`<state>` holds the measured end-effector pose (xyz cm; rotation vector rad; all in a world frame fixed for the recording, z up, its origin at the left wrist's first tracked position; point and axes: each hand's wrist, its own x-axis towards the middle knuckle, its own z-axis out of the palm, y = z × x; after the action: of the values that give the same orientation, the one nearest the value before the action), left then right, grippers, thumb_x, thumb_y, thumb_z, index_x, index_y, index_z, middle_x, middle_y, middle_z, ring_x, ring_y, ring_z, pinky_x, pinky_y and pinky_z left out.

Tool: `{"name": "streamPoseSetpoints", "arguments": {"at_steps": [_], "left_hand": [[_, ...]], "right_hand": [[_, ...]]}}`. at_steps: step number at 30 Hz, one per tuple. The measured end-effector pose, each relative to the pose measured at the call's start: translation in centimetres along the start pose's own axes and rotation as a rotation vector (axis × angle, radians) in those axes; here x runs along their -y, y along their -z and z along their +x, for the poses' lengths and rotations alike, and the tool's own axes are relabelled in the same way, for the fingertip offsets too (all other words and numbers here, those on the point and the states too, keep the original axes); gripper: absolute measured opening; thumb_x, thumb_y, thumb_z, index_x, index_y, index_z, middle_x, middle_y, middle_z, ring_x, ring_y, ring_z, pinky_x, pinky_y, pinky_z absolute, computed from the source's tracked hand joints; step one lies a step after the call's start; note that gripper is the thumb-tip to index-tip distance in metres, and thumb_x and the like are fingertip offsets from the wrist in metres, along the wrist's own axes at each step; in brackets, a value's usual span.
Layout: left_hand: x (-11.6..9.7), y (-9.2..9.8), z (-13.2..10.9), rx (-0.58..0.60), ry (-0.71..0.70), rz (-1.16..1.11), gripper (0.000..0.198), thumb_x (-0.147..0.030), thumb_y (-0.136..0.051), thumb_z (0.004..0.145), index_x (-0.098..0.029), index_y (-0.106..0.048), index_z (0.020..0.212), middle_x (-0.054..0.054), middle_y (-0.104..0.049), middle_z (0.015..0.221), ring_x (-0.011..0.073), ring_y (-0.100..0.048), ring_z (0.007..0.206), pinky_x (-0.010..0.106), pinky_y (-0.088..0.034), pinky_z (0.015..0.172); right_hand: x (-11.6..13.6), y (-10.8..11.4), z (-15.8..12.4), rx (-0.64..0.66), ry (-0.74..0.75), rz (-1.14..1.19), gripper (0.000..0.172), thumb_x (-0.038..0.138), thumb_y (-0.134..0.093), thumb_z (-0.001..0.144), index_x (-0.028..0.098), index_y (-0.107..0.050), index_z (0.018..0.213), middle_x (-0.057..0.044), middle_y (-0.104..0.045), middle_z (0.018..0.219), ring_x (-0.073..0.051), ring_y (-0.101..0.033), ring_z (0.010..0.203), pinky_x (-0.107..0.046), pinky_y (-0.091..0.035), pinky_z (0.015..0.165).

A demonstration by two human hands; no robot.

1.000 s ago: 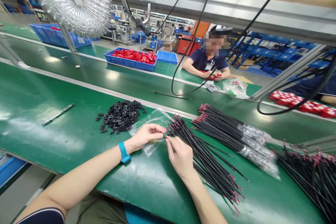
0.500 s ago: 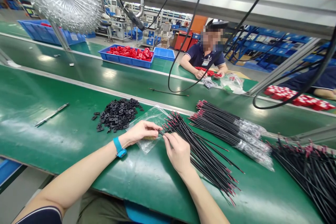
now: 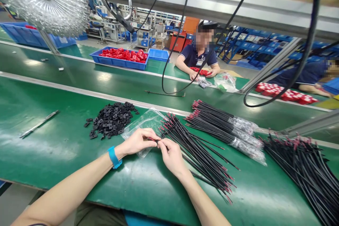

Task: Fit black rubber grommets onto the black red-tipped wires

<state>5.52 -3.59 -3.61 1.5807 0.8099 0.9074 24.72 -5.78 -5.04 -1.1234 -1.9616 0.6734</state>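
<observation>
My left hand, with a blue band at the wrist, pinches the end of a black cable; a bit of red wire shows between thumb and forefinger. Fingertips of my right hand close on the same cable, touching those of the left. Whether a small black part sits on the cable there is hidden by my fingers. Beneath my left hand lies a clear plastic bag. Just right of my hands spreads a loose bundle of black cables with red wire ends. A pile of small black clips with holes lies to the left.
Wrapped cable bundles lie behind the loose one, and another heap of cables is at right. A silver pen-like tool rests at left. Black cords hang ahead. Across the bench, a co-worker handles red parts beside a blue tray.
My hands have come together, fingertips now touching around the cable. Red wire now shows in my left hand's pinch. The whole view has shifted slightly.
</observation>
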Motion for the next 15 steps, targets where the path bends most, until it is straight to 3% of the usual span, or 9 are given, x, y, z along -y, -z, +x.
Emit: {"name": "streamPoseSetpoints", "arguments": {"at_steps": [5, 8, 12, 15], "left_hand": [[-0.1, -0.6, 0.0, -0.047, -0.034, 0.108, 0.02, -0.033, -0.07, 0.082, -0.02, -0.076, 0.095, 0.007, -0.063, 0.09, 0.0176, -0.059, 0.086, 0.029, -0.047, 0.079], [0.1, -0.6, 0.1, -0.111, -0.028, 0.137, 0.022, -0.033, -0.069, 0.083, -0.019, -0.075, 0.099, 0.007, -0.064, 0.091, 0.0181, -0.059, 0.088, 0.029, -0.047, 0.081], [0.5, -0.5, 0.3, -0.17, 0.043, 0.003, 0.03, -0.034, -0.073, 0.078, -0.016, -0.073, 0.101, 0.009, -0.067, 0.097, 0.0191, -0.062, 0.09, 0.03, -0.05, 0.083], [0.8, -0.6, 0.5, -0.196, 0.13, -0.154, 0.041, -0.034, -0.08, 0.07, -0.014, -0.07, 0.105, 0.009, -0.069, 0.096, 0.0191, -0.064, 0.087, 0.031, -0.051, 0.083]], "right_hand": [[-0.4, -0.2, 0.5, 0.055, -0.155, 0.263, 0.039, 0.037, -0.046, 0.095, 0.017, -0.058, 0.064, 0.001, -0.053, 0.059, -0.013, -0.05, 0.058, -0.023, -0.038, 0.056], [-0.3, -0.3, 0.7, 0.019, -0.18, 0.278, 0.043, 0.039, -0.048, 0.094, 0.017, -0.056, 0.058, 0.002, -0.05, 0.055, -0.012, -0.047, 0.054, -0.023, -0.038, 0.054], [-0.1, -0.3, 0.5, -0.082, -0.138, 0.187, 0.024, 0.035, -0.055, 0.092, 0.018, -0.069, 0.084, -0.002, -0.064, 0.073, -0.014, -0.056, 0.062, -0.025, -0.045, 0.058], [-0.1, -0.2, 0.2, -0.12, -0.034, 0.074, 0.021, 0.031, -0.052, 0.095, 0.019, -0.07, 0.094, -0.005, -0.065, 0.08, -0.016, -0.059, 0.068, -0.027, -0.047, 0.065]]}}
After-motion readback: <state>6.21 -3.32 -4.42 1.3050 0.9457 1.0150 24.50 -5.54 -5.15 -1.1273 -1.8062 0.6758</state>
